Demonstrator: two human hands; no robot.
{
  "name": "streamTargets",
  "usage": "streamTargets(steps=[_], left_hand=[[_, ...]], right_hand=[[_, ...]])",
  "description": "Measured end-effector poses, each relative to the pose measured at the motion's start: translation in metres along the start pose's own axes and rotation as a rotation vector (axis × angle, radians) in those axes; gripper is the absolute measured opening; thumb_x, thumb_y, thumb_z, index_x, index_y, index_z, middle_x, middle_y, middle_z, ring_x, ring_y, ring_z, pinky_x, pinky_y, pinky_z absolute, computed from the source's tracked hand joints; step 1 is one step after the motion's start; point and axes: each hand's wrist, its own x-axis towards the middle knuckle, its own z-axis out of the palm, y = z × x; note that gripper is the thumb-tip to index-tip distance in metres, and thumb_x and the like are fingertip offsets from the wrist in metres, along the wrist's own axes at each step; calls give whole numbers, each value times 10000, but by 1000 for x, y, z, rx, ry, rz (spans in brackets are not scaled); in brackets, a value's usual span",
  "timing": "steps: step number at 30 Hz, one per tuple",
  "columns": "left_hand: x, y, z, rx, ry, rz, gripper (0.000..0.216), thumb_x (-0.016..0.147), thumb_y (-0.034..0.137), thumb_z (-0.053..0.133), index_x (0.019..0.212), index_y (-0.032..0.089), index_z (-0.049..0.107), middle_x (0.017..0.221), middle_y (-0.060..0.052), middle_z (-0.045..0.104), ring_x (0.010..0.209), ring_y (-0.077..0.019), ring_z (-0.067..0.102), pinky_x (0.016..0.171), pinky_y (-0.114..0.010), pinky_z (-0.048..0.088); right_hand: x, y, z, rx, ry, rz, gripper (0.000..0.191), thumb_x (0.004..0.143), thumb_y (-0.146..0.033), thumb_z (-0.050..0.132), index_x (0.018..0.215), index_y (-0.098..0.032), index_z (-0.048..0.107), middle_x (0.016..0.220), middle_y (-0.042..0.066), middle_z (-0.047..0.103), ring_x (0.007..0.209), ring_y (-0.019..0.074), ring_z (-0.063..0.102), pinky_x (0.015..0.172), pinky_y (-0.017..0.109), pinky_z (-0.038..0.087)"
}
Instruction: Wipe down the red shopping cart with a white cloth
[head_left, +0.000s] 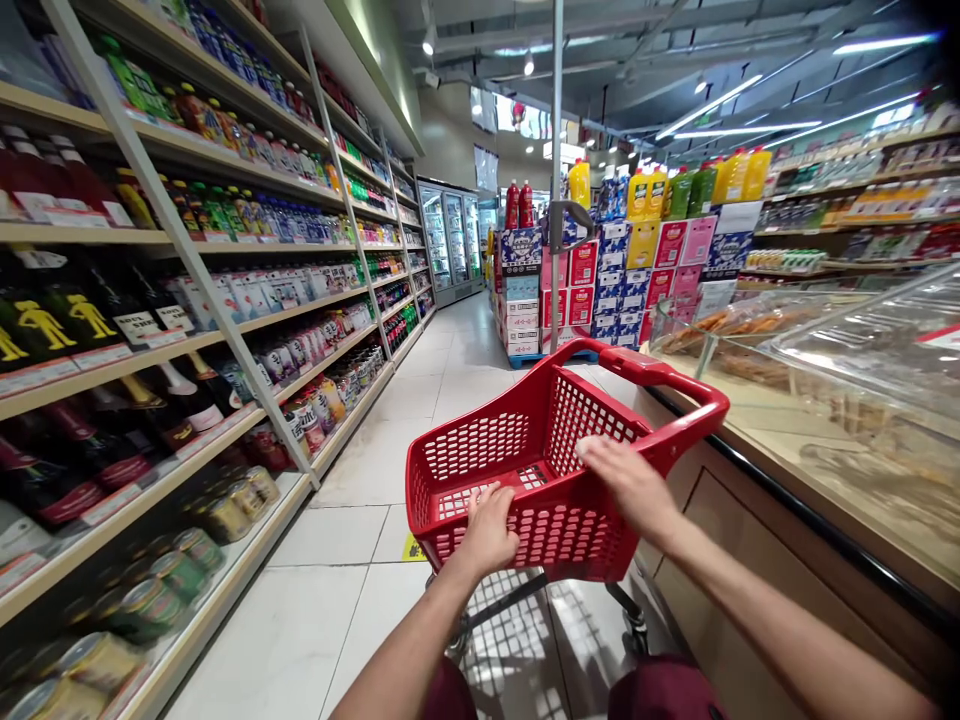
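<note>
A red plastic shopping cart on a dark wheeled frame stands right in front of me, its handle towards the right. Its basket has slotted walls, and no goods show in it. My left hand is closed over the near rim, with the fingertips on the inner side. Further right, my right hand lies across the same rim, its fingers stretched out over the basket. A small white patch shows at those fingertips; I cannot make out what it is.
Shelves of bottles, cans and jars line the left side. A glass-topped food counter with a black edge runs close on the right. Stacked drink cartons stand ahead beside a metal pole. Pale floor tiles lead towards glass-door fridges.
</note>
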Motion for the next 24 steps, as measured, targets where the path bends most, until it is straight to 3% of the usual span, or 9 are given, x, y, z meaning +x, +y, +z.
streamTargets(steps=[3, 5, 10, 16, 21, 24], left_hand=[[0, -2, 1, -4, 20, -9, 656, 519, 109, 427, 1171, 183, 429, 1268, -53, 471, 1253, -221, 269, 1051, -455, 96], [0, -3, 4, -3, 41, -13, 661, 515, 108, 427, 1172, 176, 430, 1264, -56, 474, 1251, -225, 272, 1045, -462, 105], [1, -6, 6, -9, 58, -6, 636, 523, 116, 423, 1156, 181, 450, 1242, -56, 492, 1242, -222, 288, 1041, -444, 119], [-3, -7, 8, -10, 105, 23, 628, 528, 111, 429, 1152, 178, 452, 1223, -65, 505, 1214, -218, 326, 1038, -445, 118], [-1, -9, 9, 4, 91, 37, 594, 549, 84, 430, 1133, 189, 458, 1209, -59, 511, 1196, -205, 345, 1030, -435, 147], [1, -10, 12, 26, 88, 58, 583, 564, 80, 432, 1135, 196, 455, 1209, -48, 508, 1192, -199, 345, 1033, -423, 153]], right_hand=[[3, 24, -9, -92, 27, 187, 455, 727, -17, 355, 1093, -165, 582, 1147, 79, 585, 1150, 218, 446, 950, 409, 372], [3, 27, -11, -136, 49, 231, 460, 702, 0, 357, 1066, -145, 598, 1117, 88, 601, 1140, 226, 454, 952, 409, 374], [3, -10, -2, -34, 11, -20, 462, 736, -6, 326, 1064, -180, 601, 1148, 35, 589, 1167, 180, 431, 960, 367, 385], [-3, 18, -13, -109, 60, 205, 472, 720, -3, 338, 1101, -144, 578, 1147, 97, 582, 1194, 231, 398, 969, 441, 356], [-6, -9, -6, 7, 7, -51, 463, 756, 1, 322, 1081, -187, 595, 1165, 37, 580, 1188, 180, 412, 978, 381, 368], [-6, 8, -13, -34, 15, 53, 469, 760, -7, 322, 1125, -170, 567, 1190, 65, 561, 1181, 203, 421, 970, 413, 368]])
